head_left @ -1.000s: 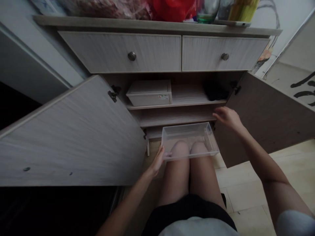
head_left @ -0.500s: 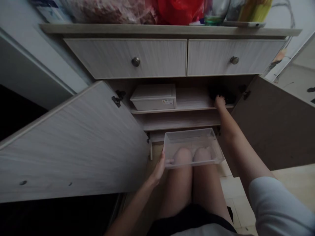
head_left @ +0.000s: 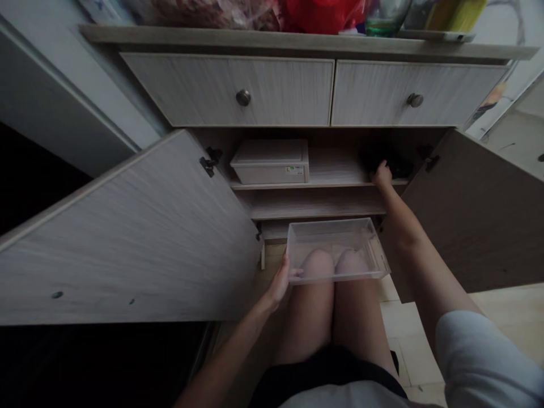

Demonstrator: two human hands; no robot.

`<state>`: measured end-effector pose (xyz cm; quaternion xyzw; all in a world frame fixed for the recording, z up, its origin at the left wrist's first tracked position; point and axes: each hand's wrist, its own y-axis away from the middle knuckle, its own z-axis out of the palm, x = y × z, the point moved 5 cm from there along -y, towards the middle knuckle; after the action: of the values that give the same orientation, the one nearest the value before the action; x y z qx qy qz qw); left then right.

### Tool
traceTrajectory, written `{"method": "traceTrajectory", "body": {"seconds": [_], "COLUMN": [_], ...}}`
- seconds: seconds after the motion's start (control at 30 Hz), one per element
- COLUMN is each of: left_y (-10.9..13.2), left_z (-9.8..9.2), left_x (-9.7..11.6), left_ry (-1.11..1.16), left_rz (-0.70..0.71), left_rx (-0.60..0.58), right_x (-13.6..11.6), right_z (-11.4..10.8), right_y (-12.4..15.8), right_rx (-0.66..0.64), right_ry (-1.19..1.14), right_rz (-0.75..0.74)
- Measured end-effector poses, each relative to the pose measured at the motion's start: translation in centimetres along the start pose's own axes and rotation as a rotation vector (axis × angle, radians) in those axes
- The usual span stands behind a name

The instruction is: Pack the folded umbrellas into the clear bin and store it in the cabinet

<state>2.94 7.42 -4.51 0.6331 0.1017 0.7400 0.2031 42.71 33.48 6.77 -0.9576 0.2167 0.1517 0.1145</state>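
Note:
A clear plastic tray rests over my knees, and my left hand grips its left side. Nothing shows inside the tray except my knees through its bottom. My right hand reaches onto the cabinet's upper shelf at the right, its fingers closed at a black item. That item lies in shadow and its shape is hard to make out. Left of it on the same shelf stands a whitish lidded box with a small label.
Both cabinet doors stand open, the left door and the right door. Two closed drawers with round knobs are above. On the cabinet top are a red bag, a glass and a yellow item.
The camera view has shifted slightly, moving the cabinet up and right in the picture. My right hand has turned a little at the black item. My left hand still holds the tray.

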Motion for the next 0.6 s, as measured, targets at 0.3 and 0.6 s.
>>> {"method": "traceTrajectory", "body": {"seconds": [0.3,0.6], "left_y": [0.3,0.3], "left_z": [-0.1,0.0], "left_x": [0.2,0.0], "left_ry": [0.013,-0.007], "left_rz": [0.013,0.023], "left_rx": [0.025,0.003], "right_x": [0.2,0.8], "right_z": [-4.3,-8.7], "right_y": [7.7,20.6], "right_rx": [-0.043,-0.571], "right_ry": [-0.429,-0.467], "right_rz": [-0.412,-0.97]}}
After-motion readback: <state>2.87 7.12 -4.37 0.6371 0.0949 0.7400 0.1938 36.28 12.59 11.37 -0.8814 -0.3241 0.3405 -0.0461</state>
